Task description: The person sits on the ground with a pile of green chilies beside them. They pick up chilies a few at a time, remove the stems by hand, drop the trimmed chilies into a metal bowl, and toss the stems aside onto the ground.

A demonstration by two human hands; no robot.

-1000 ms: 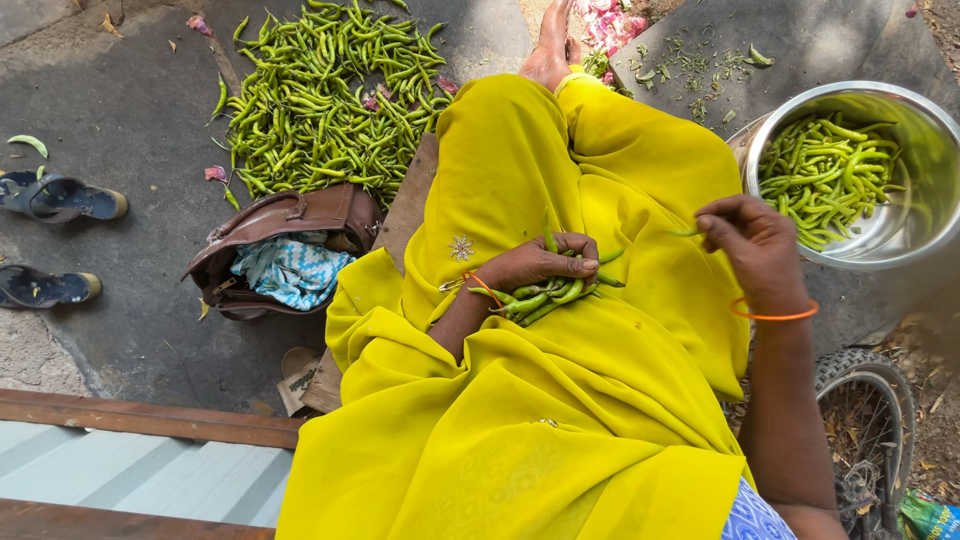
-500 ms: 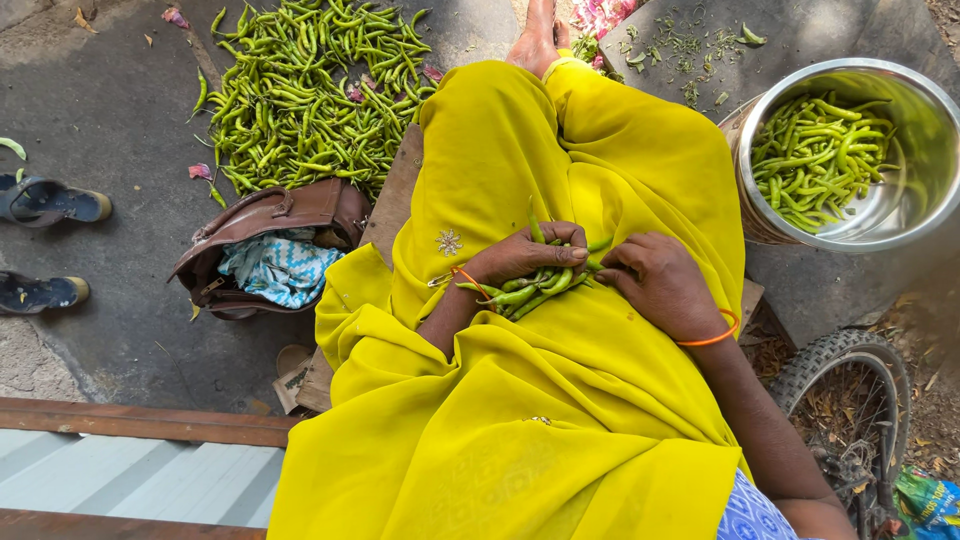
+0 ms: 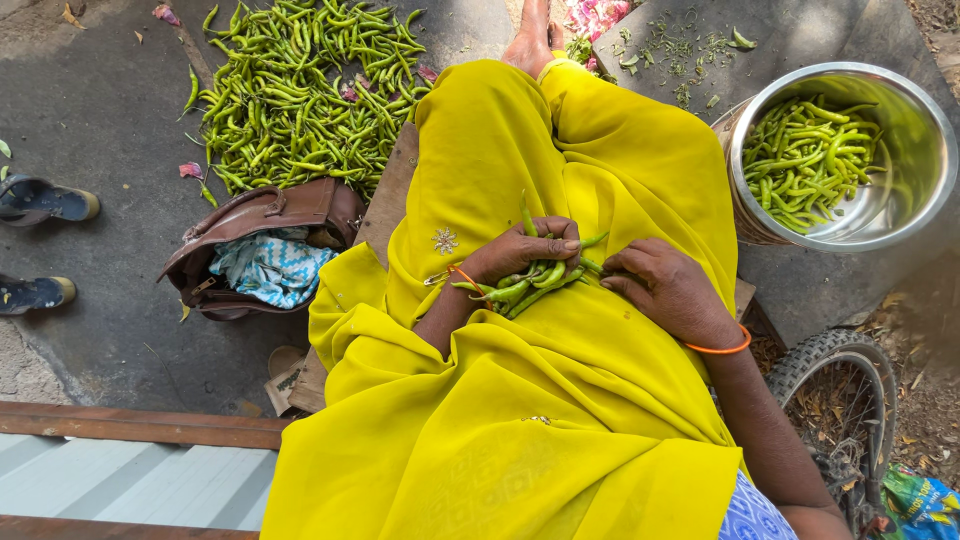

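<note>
Fingers point(image 3: 545, 243) of the left hand point(image 3: 520, 255) are curled together around a bunch of green chillies point(image 3: 525, 285), which is held on the lap, on the yellow cloth point(image 3: 560, 150) draped over the legs. Several chilli tips are seen poking out past the thumb and above the knuckles. The right hand point(image 3: 665, 290) is laid just beside the bunch, its fingers bent and pressed at the chilli ends; whether one chilli is pinched between them cannot be told. An orange bangle point(image 3: 720, 348) is worn on the right wrist.

A steel bowl point(image 3: 915, 150) partly filled with chillies is set on the ground to the right of the legs. A large heap of chillies point(image 3: 300, 90) is spread on the pavement to the left, with a brown handbag point(image 3: 265, 215) just below it. Two sandals point(image 3: 45, 200) are seen at the left edge, and a bicycle tyre point(image 3: 830, 350) at the lower right.
</note>
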